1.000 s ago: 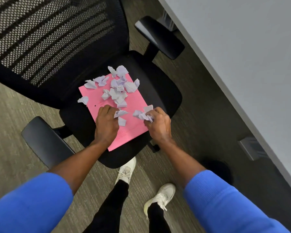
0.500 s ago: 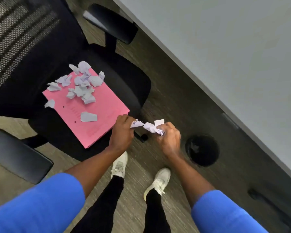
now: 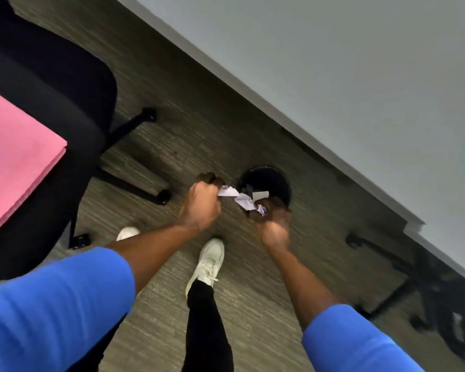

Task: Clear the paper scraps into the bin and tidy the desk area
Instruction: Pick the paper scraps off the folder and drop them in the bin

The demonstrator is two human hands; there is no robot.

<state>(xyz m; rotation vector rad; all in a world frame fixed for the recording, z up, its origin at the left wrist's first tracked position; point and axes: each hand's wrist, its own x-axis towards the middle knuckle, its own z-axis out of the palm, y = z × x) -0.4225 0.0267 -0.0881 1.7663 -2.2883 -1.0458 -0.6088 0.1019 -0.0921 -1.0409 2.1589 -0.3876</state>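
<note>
Pale lilac paper scraps (image 3: 242,198) stick out between my two fists, held over the near rim of a round black bin (image 3: 273,181) standing on the carpet under the desk edge. My left hand (image 3: 200,202) is closed on scraps just left of the bin. My right hand (image 3: 271,218) is closed on more scraps at the bin's front rim and covers part of it. At the left edge a pink folder (image 3: 14,162) lies on the black chair seat (image 3: 73,84); one scrap corner shows at the frame's left border.
The grey desk top (image 3: 360,76) runs diagonally across the upper right. Chair base legs with castors (image 3: 148,189) spread left of my left hand. Another dark chair base (image 3: 435,291) stands at the lower right. My white shoes (image 3: 208,261) are on the carpet below my hands.
My view and both hands have swung right, away from the chair seat. The fists with the scraps moved from beside the folder to the bin's rim.
</note>
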